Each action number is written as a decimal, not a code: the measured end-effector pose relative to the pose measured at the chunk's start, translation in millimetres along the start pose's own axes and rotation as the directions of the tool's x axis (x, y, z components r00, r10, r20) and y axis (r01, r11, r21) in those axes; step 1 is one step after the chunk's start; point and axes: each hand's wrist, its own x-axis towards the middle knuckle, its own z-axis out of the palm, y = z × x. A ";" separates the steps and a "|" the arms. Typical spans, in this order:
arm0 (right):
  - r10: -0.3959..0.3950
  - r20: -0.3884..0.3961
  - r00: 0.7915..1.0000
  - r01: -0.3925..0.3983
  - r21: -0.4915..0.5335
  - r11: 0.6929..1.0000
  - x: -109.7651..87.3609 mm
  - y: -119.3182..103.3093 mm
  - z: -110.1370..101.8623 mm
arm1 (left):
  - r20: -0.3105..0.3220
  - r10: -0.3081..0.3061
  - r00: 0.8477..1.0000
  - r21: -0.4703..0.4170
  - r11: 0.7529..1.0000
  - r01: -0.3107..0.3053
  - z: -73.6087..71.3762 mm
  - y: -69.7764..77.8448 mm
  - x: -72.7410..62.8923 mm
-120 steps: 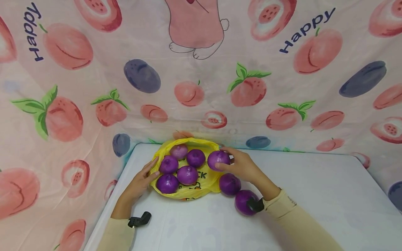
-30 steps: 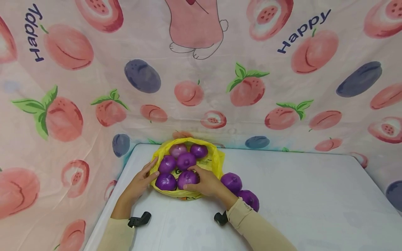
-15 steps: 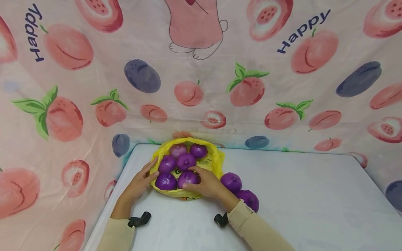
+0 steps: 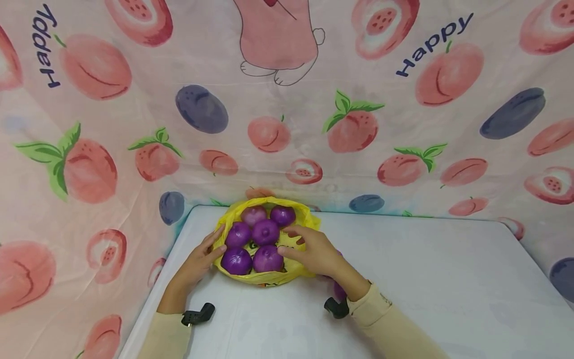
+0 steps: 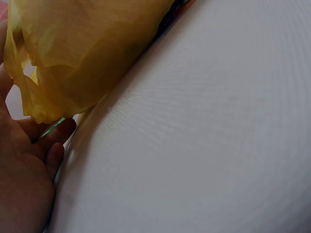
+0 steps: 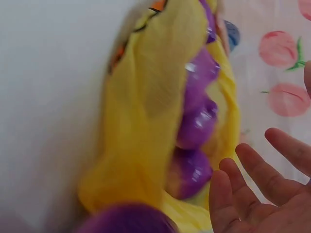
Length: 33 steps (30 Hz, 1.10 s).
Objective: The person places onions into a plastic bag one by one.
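A yellow plastic bag [image 4: 296,269] lies with its mouth open at the back left of the white table, with several glossy purple onions [image 4: 268,259] inside. My left hand [image 4: 199,259] holds the bag's left rim between thumb and fingers. The yellow film hangs against that hand's fingers [image 5: 56,133] in the left wrist view. Over the bag's right side, my right hand [image 4: 314,249] has its fingers spread and holds nothing, thumb tip right at the front right onion. More purple onions [image 4: 339,290] sit outside the bag, mostly hidden behind the right forearm.
The white table [image 4: 426,279] stretches to the right and front. A fruit-printed cloth [image 4: 287,149] rises behind it and along the left side. A black wrist camera [image 4: 199,315] sits on the left wrist, another black camera [image 4: 337,308] on the right.
An onion held at the bag's right rim earlier is now inside. My right hand has let go of the front right onion and drawn back right. The left hand stays put.
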 end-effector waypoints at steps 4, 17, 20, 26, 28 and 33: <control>-0.014 -0.030 0.999 0.013 -0.048 0.999 -10.8 -0.7 -18.0 | 0.002 0.009 1.000 0.000 1.000 -0.009 0.0 -1.1 0.6; -0.049 -0.016 0.999 0.046 -0.163 0.986 -37.4 30.5 -52.7 | 0.004 0.019 1.000 0.006 1.000 -0.019 0.4 -1.8 1.0; -0.050 -0.003 0.999 0.049 -0.182 0.982 -39.6 39.4 -54.9 | 0.002 0.015 1.000 0.012 1.000 -0.016 0.2 -1.8 0.9; 0.008 0.033 0.999 -0.001 -0.214 0.977 -41.8 59.1 -53.9 | 0.001 0.014 1.000 0.013 1.000 -0.014 0.3 -1.9 1.2; 0.025 0.043 0.999 -0.015 -0.220 0.975 -42.1 64.9 -53.3 | 0.000 0.013 1.000 0.014 1.000 -0.013 0.3 -1.6 1.0; 0.053 0.051 0.997 -0.040 -0.230 0.972 -42.1 75.1 -52.0 | -0.002 0.015 1.000 0.016 1.000 -0.015 0.0 -0.9 0.8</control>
